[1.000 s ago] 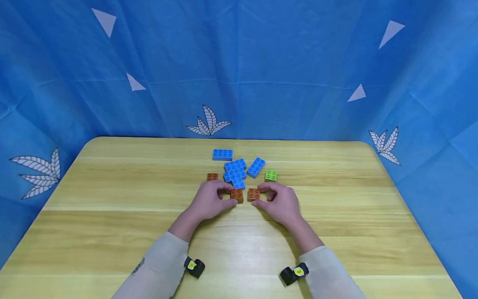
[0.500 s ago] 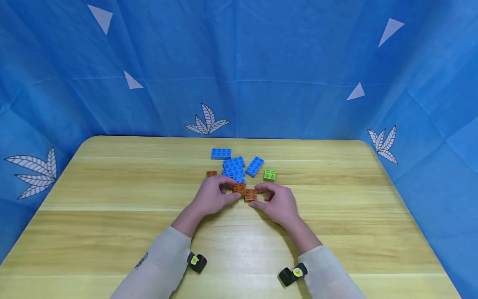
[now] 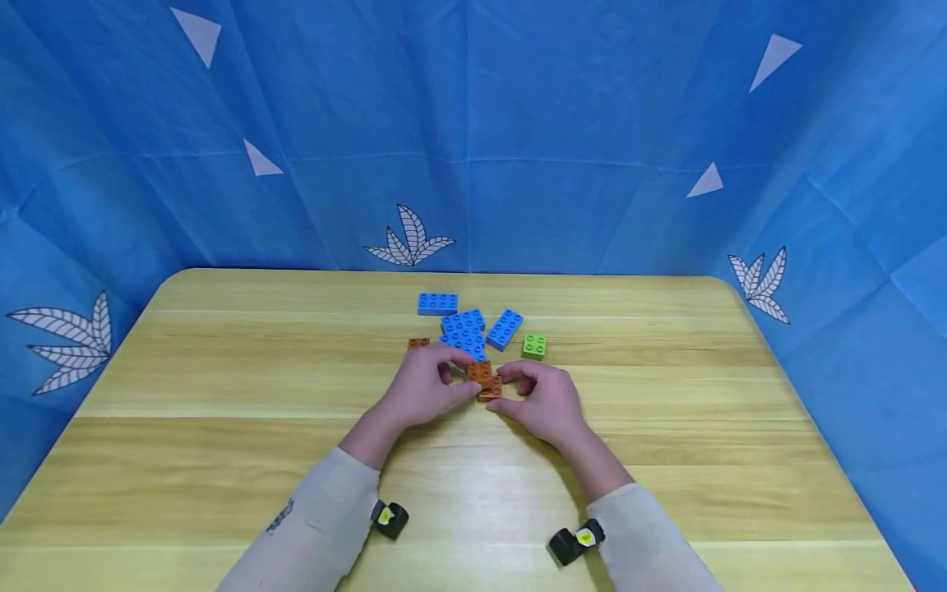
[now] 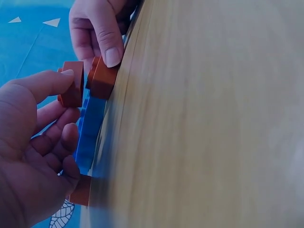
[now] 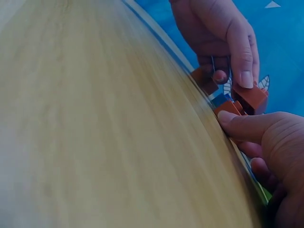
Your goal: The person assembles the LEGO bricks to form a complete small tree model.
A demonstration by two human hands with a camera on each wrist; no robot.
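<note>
My left hand [image 3: 427, 386] pinches an orange-brown two-by-two toy brick [image 3: 479, 370] between thumb and finger. In the left wrist view this brick [image 4: 71, 92] is tilted and raised off the tabletop. My right hand [image 3: 543, 400] pinches a second orange-brown brick [image 3: 491, 391], which sits down at the table surface in the right wrist view, under the thumb [image 5: 228, 116]. The left brick overlaps the right one's upper left corner in the head view. Just behind both lies a cluster of joined blue bricks [image 3: 462, 330], its near end partly hidden by the left hand and brick.
A third orange-brown brick [image 3: 418, 343] lies behind the left hand, partly covered. Two loose blue bricks, one at the back [image 3: 438, 304] and one angled [image 3: 505, 329], flank the cluster. A green brick [image 3: 533, 346] is beyond the right hand on the wooden table [image 3: 703, 395].
The left hand has lifted its brick and moved it right, over the edge of the other one. My right hand has slid its brick left, closing the gap between them.
</note>
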